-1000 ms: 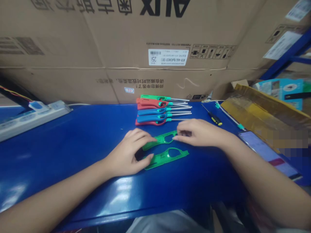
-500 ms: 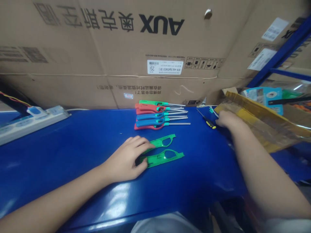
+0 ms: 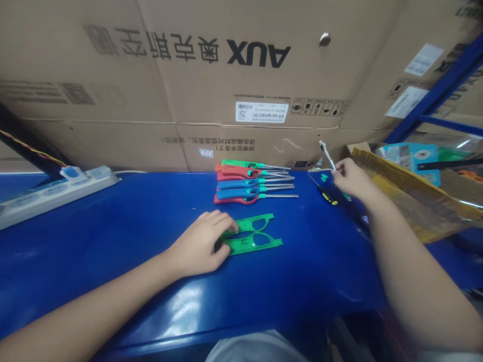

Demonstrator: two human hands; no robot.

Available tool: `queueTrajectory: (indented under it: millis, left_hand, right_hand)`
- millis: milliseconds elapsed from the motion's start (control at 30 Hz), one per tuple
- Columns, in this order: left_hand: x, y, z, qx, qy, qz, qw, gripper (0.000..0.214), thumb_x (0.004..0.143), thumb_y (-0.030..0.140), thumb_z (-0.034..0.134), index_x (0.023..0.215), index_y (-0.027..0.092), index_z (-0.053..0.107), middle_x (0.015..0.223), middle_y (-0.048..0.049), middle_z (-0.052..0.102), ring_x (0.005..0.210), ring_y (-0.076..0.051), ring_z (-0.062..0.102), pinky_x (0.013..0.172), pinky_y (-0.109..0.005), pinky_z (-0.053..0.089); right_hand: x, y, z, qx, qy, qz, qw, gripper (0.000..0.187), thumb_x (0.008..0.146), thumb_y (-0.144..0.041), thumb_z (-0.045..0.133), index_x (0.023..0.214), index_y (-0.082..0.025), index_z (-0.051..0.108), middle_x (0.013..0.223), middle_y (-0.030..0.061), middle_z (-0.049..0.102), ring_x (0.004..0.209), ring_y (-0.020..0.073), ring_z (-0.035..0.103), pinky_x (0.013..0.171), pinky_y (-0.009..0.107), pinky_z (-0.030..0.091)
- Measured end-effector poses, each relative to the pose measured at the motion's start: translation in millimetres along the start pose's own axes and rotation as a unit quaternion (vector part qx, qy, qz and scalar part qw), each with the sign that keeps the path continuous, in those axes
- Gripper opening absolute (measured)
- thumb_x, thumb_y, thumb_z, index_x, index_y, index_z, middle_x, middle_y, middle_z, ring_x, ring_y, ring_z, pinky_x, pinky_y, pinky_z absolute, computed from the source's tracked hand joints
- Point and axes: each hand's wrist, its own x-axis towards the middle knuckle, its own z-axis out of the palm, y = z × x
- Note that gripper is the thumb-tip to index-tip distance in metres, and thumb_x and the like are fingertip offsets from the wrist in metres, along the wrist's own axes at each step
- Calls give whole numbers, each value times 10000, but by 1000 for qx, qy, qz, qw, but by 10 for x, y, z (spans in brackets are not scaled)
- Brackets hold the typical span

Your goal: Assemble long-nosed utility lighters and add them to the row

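Two green plastic lighter casing halves (image 3: 251, 245) lie side by side on the blue table, each with an oval trigger opening. Over their left ends, my left hand (image 3: 206, 244) is curled, fingers on one half and thumb at the other. A slim whitish, silvery rod-like part (image 3: 327, 155) sticks up from the pinched fingers of my right hand (image 3: 351, 178); its exact kind is unclear. Small teal pieces (image 3: 324, 177) and a black-and-yellow screwdriver (image 3: 327, 195) lie just left of that hand.
Several red, blue and green long-nosed lighters (image 3: 241, 192) lie stacked at the table's back. A white power strip (image 3: 56, 191) stands at left. Behind rises a large cardboard box (image 3: 181, 90). An open, taped carton (image 3: 411, 201) with packets sits at right, below a blue frame (image 3: 426, 85).
My right hand has lifted the rod-like part, and its tip now shows up and to the left. My left hand has drawn the two casing halves closer together.
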Motion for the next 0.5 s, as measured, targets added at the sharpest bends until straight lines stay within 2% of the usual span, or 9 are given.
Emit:
queueTrajectory:
  millis: [100,167,267,367,500]
  left_hand:
    - [-3,-11,-11,-3,3,-14,1000,284,742,104,536,1002,208,582,1023,-43,662,986,-259,611,855,-412,422]
    - [-5,-28,-22,1,1,-18,1000,282,726,96,529,980,209,572,998,-35,655,970,-257,606,843,-408,415]
    - [-1,-66,-38,9,-4,-22,1000,289,710,84,519,966,210,566,979,-30,650,953,-255,605,832,-405,416]
    - [11,-99,-46,11,-9,-25,1000,296,707,83,514,970,208,567,968,-38,646,928,-255,610,824,-404,432]
    - [22,-119,-43,18,-8,-32,999,275,718,97,512,963,208,565,960,-47,646,913,-261,617,824,-413,449]
  right_hand:
    - [-230,-322,105,111,-60,-94,988,178,985,-336,460,1097,-204,502,919,60,624,756,178,600,688,314,515]
    - [-442,-525,220,174,-114,-168,964,212,958,-435,507,1008,-229,493,901,30,600,781,168,591,727,304,518]
    - [-754,-726,375,236,-213,-247,915,360,882,-569,617,945,-227,524,865,11,603,768,162,585,717,302,522]
    - [-947,-799,454,260,-276,-281,882,370,902,-570,614,866,-205,566,776,-7,581,696,137,548,661,274,496]
    - [-1018,-804,460,270,-295,-309,863,311,951,-487,621,866,-189,601,774,-7,592,688,117,528,647,243,463]
